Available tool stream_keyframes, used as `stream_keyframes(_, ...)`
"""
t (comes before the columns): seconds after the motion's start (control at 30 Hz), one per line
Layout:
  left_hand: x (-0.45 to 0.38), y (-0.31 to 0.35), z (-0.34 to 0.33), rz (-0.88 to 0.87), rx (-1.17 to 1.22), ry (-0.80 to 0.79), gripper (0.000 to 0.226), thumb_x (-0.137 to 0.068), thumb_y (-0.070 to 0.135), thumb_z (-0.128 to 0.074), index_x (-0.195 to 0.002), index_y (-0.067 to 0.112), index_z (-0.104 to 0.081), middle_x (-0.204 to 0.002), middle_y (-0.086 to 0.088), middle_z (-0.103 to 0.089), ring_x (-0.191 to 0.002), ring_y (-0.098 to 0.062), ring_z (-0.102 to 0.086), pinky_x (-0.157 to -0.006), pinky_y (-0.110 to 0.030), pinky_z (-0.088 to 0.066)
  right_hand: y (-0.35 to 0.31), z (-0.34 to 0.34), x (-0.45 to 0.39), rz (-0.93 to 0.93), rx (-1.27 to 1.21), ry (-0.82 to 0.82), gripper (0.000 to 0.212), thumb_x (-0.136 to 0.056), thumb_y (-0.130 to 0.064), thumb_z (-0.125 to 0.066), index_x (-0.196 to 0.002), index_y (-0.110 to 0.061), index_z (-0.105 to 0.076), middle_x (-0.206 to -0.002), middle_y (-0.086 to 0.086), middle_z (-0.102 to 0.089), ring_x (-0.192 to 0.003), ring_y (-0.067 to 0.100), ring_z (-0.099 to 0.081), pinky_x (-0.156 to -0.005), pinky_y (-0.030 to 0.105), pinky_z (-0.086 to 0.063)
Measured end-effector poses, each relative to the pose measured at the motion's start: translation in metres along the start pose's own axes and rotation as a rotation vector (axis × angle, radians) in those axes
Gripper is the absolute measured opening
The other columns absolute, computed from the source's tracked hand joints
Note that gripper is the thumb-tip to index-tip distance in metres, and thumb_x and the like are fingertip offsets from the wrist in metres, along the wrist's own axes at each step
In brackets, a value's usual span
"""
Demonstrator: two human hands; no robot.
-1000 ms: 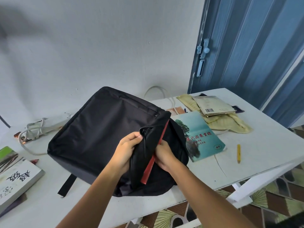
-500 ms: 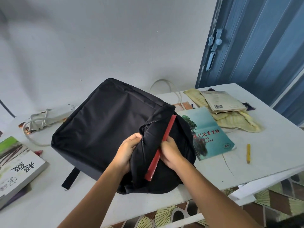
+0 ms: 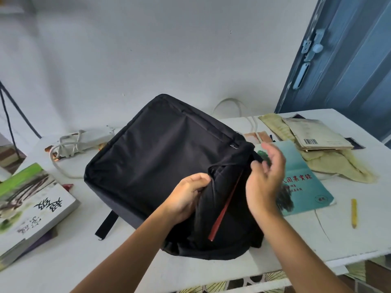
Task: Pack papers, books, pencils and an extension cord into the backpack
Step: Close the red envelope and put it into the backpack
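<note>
On the white table (image 3: 190, 278), far left: a stack of books (image 3: 31, 206), topmost cover green and white with dark brush characters, a darker volume showing beneath its near edge. Behind it, toward the wall: a white extension cord (image 3: 82, 142), its cable looped and bundled round the strip, just beside the back left corner of the bag. Centre: one black backpack (image 3: 156, 166), lying flat with its zipped front panel up and a black strap (image 3: 106, 225) trailing from under its near left side; the mouth at the near right end is bunched and partly parted, with a red trim line (image 3: 226, 210) running along the opening (contents not visible, interior dark). Left hand (image 3: 186, 197): fingers curled, gripping a fold of the bag's fabric at the left edge of the opening. Right hand (image 3: 265, 176): raised just right of the opening, fingers loosely spread and somewhat blurred, thumb and forefinger close to a black tab at the top of the bag; whether it actually pinches the tab cannot be told. Right of the bag: a teal book (image 3: 304, 182) lying flat, partly under the right hand. Beyond it: a worn, barcoded booklet (image 3: 317, 136) resting on a yellowish cloth (image 3: 338, 168). Near right edge: a yellow pencil (image 3: 354, 212) lying alone, apart from the teal book.
</note>
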State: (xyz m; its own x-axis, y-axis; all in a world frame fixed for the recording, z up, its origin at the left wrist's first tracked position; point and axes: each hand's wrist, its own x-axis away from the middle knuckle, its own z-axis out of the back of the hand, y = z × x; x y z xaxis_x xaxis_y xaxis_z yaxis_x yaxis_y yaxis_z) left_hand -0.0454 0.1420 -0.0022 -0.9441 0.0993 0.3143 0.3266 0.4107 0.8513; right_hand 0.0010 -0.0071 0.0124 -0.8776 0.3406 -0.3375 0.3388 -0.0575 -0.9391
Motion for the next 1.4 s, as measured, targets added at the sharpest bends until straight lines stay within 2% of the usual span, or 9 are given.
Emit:
stream_keyframes(0.1,0.000,0.005,0.004,0.056,-0.162,-0.060,0.012,-0.093,0.018,-0.058,-0.090,0.011,-0.067,-0.079,-0.010,-0.062,-0.061,-0.017,-0.057,-0.055,-0.027,-0.048,-0.021,-0.006,-0.027,0.208,0.053,-0.124,0.033,-0.080,0.009,-0.049,-0.098,-0.017,-0.061,-0.107,-0.001,-0.060,-0.114,0.016,-0.055,-0.102,0.030,-0.042)
stream_keyframes(0.2,0.002,0.023,0.019,-0.008,-0.470,-0.001,0.011,-0.095,0.019,-0.058,-0.096,0.012,-0.067,-0.073,-0.005,-0.066,-0.051,-0.013,-0.053,-0.045,-0.022,-0.044,-0.040,-0.025,-0.059,0.079,0.234,-0.383,0.026,-0.086,0.002,-0.054,-0.091,-0.022,-0.062,-0.087,-0.014,-0.058,-0.104,0.013,-0.059,-0.088,0.019,-0.042)
stream_keyframes(0.33,0.010,0.054,0.056,-0.386,-0.707,0.261,0.008,-0.090,0.011,-0.064,-0.087,0.018,-0.067,-0.067,0.000,-0.065,-0.054,-0.009,-0.056,-0.051,-0.020,-0.045,-0.034,-0.046,-0.097,-0.156,0.601,-0.789,0.029,-0.087,-0.017,-0.063,-0.113,-0.028,-0.060,-0.128,-0.002,-0.056,-0.120,0.015,-0.053,-0.095,0.030,-0.040)
stream_keyframes(0.5,0.028,0.084,0.110,-0.683,-1.146,0.832,0.012,-0.081,0.019,-0.065,-0.086,0.030,-0.065,-0.086,0.013,-0.065,-0.087,-0.010,-0.058,-0.082,-0.032,-0.047,-0.017,-0.068,-0.121,-0.189,0.764,-0.882,0.056,-0.085,-0.033,-0.068,-0.137,-0.029,-0.046,-0.143,0.003,-0.046,-0.126,0.021,-0.048,-0.101,0.035,-0.038)
stream_keyframes(0.63,0.038,0.081,0.143,-0.463,-1.273,1.007,0.040,-0.073,0.037,-0.059,-0.112,0.028,-0.063,-0.122,0.002,-0.054,-0.122,-0.024,-0.038,-0.103,-0.047,-0.030,-0.003,-0.076,-0.134,-0.227,0.791,-0.968,0.066,-0.081,-0.041,-0.073,-0.139,-0.025,-0.046,-0.134,-0.001,-0.053,-0.120,0.019,-0.054,-0.091,0.030,-0.042)
stream_keyframes(0.8,0.041,0.072,0.152,-0.214,-1.322,1.043,0.063,-0.079,0.044,-0.065,-0.136,0.026,-0.046,-0.148,-0.007,-0.034,-0.141,-0.031,-0.019,-0.116,-0.049,-0.018,0.003,-0.088,-0.147,-0.250,0.752,-1.131,0.030,-0.075,-0.038,-0.078,-0.100,-0.026,-0.068,-0.091,-0.008,-0.073,-0.081,0.012,-0.070,-0.075,0.028,-0.054)
stream_keyframes(1.0,0.049,0.040,0.115,-0.174,-1.092,1.253,0.077,-0.081,0.029,-0.071,-0.147,0.023,-0.030,-0.158,-0.012,-0.013,-0.145,-0.033,-0.007,-0.117,-0.045,-0.012,0.017,-0.094,-0.156,-0.263,0.671,-1.241,0.027,-0.074,-0.037,-0.080,-0.093,-0.021,-0.070,-0.085,-0.005,-0.075,-0.076,0.014,-0.073,-0.074,0.031,-0.056)
stream_keyframes(1.17,0.063,0.000,0.085,-0.240,-0.652,1.412,0.082,-0.076,0.018,-0.075,-0.143,0.021,-0.027,-0.140,-0.010,-0.034,-0.132,-0.029,-0.035,-0.111,-0.045,-0.032,0.022,-0.081,-0.168,-0.311,0.536,-1.370,0.020,-0.079,-0.027,-0.077,-0.096,-0.019,-0.071,-0.095,0.004,-0.076,-0.090,0.021,-0.072,-0.089,0.037,-0.055)
stream_keyframes(1.4,0.069,0.008,0.069,-0.202,-0.199,1.318,0.051,-0.079,-0.004,-0.064,-0.123,0.013,-0.044,-0.090,-0.011,-0.057,-0.076,-0.028,-0.061,-0.066,-0.045,-0.054,0.032,-0.067,-0.162,-0.314,0.394,-1.296,0.025,-0.079,-0.015,-0.076,-0.103,-0.011,-0.069,-0.093,0.005,-0.076,-0.085,0.022,-0.073,-0.085,0.041,-0.057)
